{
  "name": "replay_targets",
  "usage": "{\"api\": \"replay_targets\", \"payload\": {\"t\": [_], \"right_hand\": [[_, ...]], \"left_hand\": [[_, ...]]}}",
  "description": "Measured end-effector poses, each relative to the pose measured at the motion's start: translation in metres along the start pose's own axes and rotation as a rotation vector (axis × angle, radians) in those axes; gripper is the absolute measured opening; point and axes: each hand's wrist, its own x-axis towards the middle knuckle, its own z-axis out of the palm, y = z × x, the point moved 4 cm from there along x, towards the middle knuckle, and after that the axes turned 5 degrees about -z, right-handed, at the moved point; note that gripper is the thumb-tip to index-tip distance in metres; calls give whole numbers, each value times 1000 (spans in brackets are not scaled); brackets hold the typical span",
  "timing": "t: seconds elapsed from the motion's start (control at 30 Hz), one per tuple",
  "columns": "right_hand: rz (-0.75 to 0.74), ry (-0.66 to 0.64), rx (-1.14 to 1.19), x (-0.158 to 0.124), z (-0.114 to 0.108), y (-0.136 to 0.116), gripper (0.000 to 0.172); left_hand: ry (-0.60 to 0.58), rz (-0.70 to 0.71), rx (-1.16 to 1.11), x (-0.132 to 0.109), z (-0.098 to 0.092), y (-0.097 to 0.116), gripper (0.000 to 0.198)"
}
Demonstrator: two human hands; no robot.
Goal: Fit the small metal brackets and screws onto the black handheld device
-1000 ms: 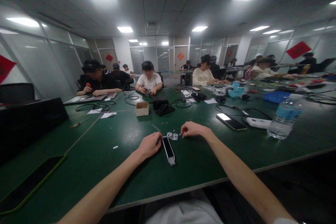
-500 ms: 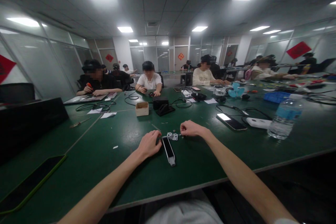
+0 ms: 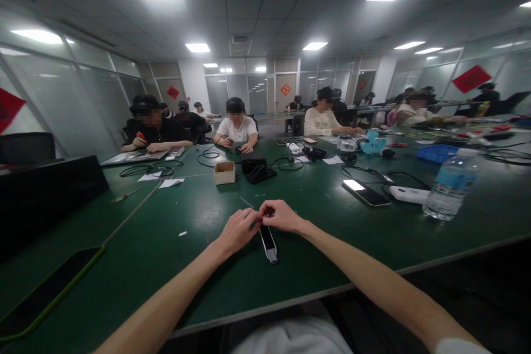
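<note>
My two hands meet over the far end of the device (image 3: 268, 240), which lies on the green table (image 3: 199, 282) in front of me, its grey tip pointing near. My left hand (image 3: 239, 230) sits on its left, fingers curled in, a ring (image 3: 244, 213) on one; I cannot tell whether they grip it or only rest against it. My right hand (image 3: 282, 215) comes in from the right, thumb and fingertips bent down close to the left ones; what lies between them is hidden, so I cannot tell if they grasp anything. A paper scrap (image 3: 182, 234) lies to the left. Farther off stand a box (image 3: 224, 173) and a black stand (image 3: 262, 173). To the right are a phone (image 3: 365, 193), partly lit, and a bottle (image 3: 450, 188).
</note>
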Motion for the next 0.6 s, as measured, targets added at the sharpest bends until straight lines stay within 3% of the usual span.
{"api": "replay_targets", "payload": {"t": [0.3, 0.6], "right_hand": [[27, 22, 109, 1, 0, 3, 10], [52, 2, 221, 3, 1, 13, 12]], "left_hand": [[152, 88, 49, -1, 1, 0, 10], [199, 67, 7, -3, -1, -5, 10]]}}
